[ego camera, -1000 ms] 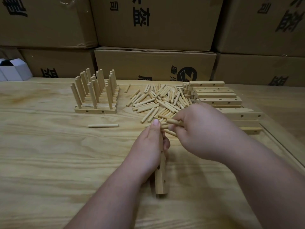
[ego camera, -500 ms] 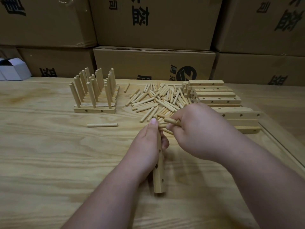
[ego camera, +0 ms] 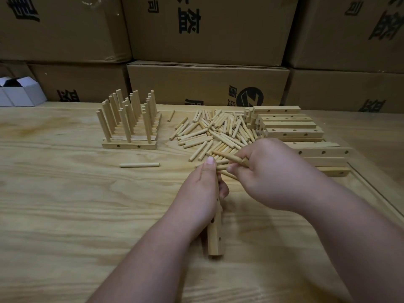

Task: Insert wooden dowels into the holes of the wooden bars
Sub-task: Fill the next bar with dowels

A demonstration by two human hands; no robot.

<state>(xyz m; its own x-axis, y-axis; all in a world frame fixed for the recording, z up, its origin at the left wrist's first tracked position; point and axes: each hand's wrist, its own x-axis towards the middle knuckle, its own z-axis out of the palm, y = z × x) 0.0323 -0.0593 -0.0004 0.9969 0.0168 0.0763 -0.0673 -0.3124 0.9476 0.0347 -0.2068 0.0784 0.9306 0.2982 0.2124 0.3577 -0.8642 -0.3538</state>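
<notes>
Head view: looking down at a wooden counter. Left hand wrapped around a wooden bar, holding it on the counter with one end pointing toward the body; small holes seen along its side. Thumb stretched forward along the top. Right hand curled, its grip pinching a few dowels that stick out to the left, just above the far end of the bar. Behind the hands, a loose pile of dowels spread on the counter. Right of the pile, a stack of bars with holes and no dowels in them. Far left of the pile, finished bars side by side with dowels standing up. One lone dowel lying flat near those. Brown boxes stacked along the back, and small white boxes at the far left.
</notes>
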